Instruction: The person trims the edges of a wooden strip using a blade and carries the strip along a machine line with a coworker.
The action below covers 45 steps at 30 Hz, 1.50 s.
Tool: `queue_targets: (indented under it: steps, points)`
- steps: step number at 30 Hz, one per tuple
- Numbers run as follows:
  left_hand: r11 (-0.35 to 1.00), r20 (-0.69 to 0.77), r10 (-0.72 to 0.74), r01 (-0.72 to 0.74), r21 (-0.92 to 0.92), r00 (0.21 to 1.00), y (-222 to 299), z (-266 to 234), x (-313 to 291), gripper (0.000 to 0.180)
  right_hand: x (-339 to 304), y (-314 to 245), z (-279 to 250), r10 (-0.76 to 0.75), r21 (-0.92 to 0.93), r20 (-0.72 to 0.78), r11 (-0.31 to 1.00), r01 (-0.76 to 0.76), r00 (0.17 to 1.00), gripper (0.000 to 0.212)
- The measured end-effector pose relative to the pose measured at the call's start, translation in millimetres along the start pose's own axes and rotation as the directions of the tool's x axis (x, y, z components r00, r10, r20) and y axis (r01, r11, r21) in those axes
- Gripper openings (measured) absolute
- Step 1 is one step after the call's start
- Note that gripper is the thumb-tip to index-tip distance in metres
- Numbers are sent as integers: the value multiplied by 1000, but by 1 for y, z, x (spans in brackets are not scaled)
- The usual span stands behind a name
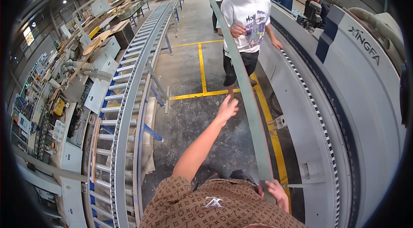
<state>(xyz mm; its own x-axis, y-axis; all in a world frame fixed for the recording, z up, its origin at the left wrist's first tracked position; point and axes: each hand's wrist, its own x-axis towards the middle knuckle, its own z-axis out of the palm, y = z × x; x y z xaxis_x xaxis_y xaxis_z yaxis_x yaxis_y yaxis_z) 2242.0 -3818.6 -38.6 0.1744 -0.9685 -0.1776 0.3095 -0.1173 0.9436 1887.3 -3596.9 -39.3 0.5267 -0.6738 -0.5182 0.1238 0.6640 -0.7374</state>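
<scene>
A long grey board (247,94) runs on edge from near my chest up toward a person in a white shirt (246,17) who grips its far part with one hand. My right hand (274,192) is closed on the near end of the board, low in the picture. My left hand (226,109) is stretched out forward with fingers apart, just left of the board and not touching it. My patterned brown shirt fills the lower edge.
A roller conveyor (129,99) curves along the left, with a cluttered machine panel (56,111) beyond it. A large grey-white machine (344,99) lines the right. Yellow lines (201,68) mark the concrete floor. Two more people (313,0) stand farther back.
</scene>
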Motion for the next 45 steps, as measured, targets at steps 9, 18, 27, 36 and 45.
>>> queue_targets:
  steps: [9,18,27,36,45]
  points:
    - [692,-520,-254,529,491,816,-229,-246,-131,47,122,-49,-3,75,45,161,996,-83,984,31]
    - [98,-683,-488,812,576,543,-282,-282,-351,50,216,-105,-1,219,88,180,967,-238,959,29]
    - [716,-498,-336,560,416,799,-303,-250,-271,52,305,-156,9,134,-230,74,967,-114,988,30]
    - [687,-803,-285,696,209,523,-266,-350,-170,41,407,-172,96,-92,-516,4,853,81,996,27]
    - [851,-843,-295,524,-19,450,-221,-425,-116,43,505,-192,197,-532,-904,-82,395,161,843,49]
